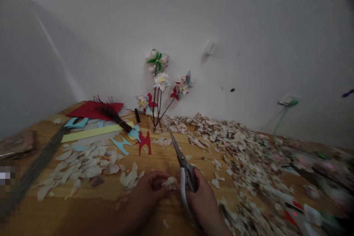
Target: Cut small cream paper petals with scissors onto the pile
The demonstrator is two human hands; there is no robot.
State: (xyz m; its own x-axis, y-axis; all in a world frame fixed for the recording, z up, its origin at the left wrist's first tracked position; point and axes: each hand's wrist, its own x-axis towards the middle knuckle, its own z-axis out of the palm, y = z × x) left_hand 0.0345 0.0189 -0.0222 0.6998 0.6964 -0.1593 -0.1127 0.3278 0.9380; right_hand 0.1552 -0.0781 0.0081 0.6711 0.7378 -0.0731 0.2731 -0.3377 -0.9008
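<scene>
My right hand (pixel 203 197) grips a pair of scissors (pixel 183 177) with silvery handles, the blades pointing up and away over the table. Beside it, my left hand (pixel 151 191) pinches a small pale petal piece (pixel 170 181) between thumb and fingers. The handles of the scissors are close to that piece. Just left of my left hand lies a small cluster of pale petals (pixel 132 177). A larger spread of loose petals (pixel 94 162) covers the wood further left.
Flowers on twigs stand in a small clear holder (pixel 158 128) by the wall. Behind left lie a twig bundle (pixel 113 112), red paper (pixel 83 110), a yellow strip (pixel 91 133) and cut blue and red paper (pixel 145 143). Dried petals (pixel 235 140) heap at right, near a socket (pixel 289 99).
</scene>
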